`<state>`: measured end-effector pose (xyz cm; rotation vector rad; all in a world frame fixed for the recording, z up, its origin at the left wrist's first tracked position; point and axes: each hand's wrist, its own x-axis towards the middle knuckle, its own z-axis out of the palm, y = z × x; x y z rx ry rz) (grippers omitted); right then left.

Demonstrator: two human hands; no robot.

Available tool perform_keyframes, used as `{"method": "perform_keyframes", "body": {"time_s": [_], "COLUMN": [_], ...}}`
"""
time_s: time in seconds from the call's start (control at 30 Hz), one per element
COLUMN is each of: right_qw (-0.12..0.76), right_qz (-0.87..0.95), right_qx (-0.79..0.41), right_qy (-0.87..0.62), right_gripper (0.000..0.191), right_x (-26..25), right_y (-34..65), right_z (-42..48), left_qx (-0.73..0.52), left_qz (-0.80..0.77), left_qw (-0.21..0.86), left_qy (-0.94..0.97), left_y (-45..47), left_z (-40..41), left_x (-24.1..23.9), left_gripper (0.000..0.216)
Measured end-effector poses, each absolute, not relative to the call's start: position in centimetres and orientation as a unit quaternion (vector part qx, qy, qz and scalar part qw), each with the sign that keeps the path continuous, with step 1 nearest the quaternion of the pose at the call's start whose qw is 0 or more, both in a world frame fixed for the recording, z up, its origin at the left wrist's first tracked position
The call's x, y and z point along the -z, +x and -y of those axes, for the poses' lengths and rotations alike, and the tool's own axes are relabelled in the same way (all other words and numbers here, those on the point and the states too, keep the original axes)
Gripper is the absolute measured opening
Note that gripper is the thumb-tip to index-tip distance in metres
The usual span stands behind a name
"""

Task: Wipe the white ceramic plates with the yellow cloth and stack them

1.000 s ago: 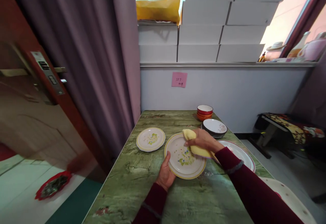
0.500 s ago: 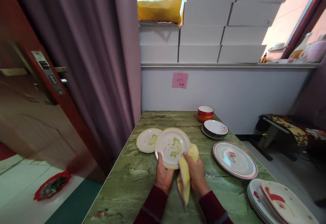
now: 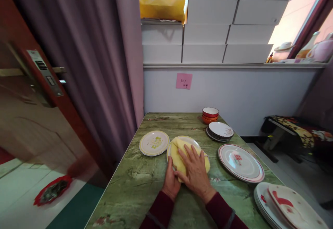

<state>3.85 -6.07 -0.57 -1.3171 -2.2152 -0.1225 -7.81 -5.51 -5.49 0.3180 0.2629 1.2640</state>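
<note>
A small white plate (image 3: pixel 169 150) with a yellow rim is gripped at its near left edge by my left hand (image 3: pixel 171 180); the thumb lies near the rim and the other fingers are mostly hidden underneath. Across most of the plate's face lies a yellow cloth (image 3: pixel 179 152). On top of the cloth my right hand (image 3: pixel 195 171) is pressed flat with its fingers spread. Just left of the held plate, similar yellow-rimmed plates (image 3: pixel 154 143) with a green pattern rest stacked on the table.
Along the right side of the green wood-patterned table (image 3: pixel 140 187) stand stacked red and orange bowls (image 3: pixel 210 115), dark-edged plates (image 3: pixel 220 131), large red-rimmed plates (image 3: pixel 240 162) and, at the near corner, more plates (image 3: pixel 293 204). A curtain (image 3: pixel 127 48) hangs at the left.
The yellow cloth has gone from hanging in my right hand to being spread over the plate. My right hand has opened out flat on it. The plate has shifted slightly right.
</note>
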Motion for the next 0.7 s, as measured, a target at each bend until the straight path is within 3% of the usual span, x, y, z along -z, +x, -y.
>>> {"method": "perform_keyframes", "body": {"time_s": [0.13,0.3,0.53,0.6,0.7], "right_qw": [0.285,0.247,0.302,0.355,0.435], "right_qz": [0.799,0.849,0.814,0.762,0.649], "right_qx": [0.073,0.069,0.110,0.064,-0.103], "right_qy": [-0.524,-0.462,-0.484,-0.538,-0.616], "right_gripper": [0.065,0.060,0.064,0.069,0.079], "right_x": [2.0,2.8,-0.6,-1.5,-1.7], "right_y": [3.7,3.7,4.8,5.6,6.7], "right_z": [7.0,6.4,2.1,1.3,0.7], "left_qx": [-0.592,-0.554,-0.568,-0.592,-0.626], "left_qz": [-0.100,-0.089,-0.113,-0.117,-0.117], "left_qw": [0.784,0.808,0.796,0.779,0.756], "left_qy": [0.156,0.179,0.177,0.171,0.152], "left_y": [-7.9,-7.6,-7.0,-7.1,-7.6], "left_z": [5.4,5.5,5.5,5.2,4.8], "left_x": [5.5,6.2,5.8,6.0,6.3], "left_gripper": [0.060,0.063,0.057,0.057,0.061]}}
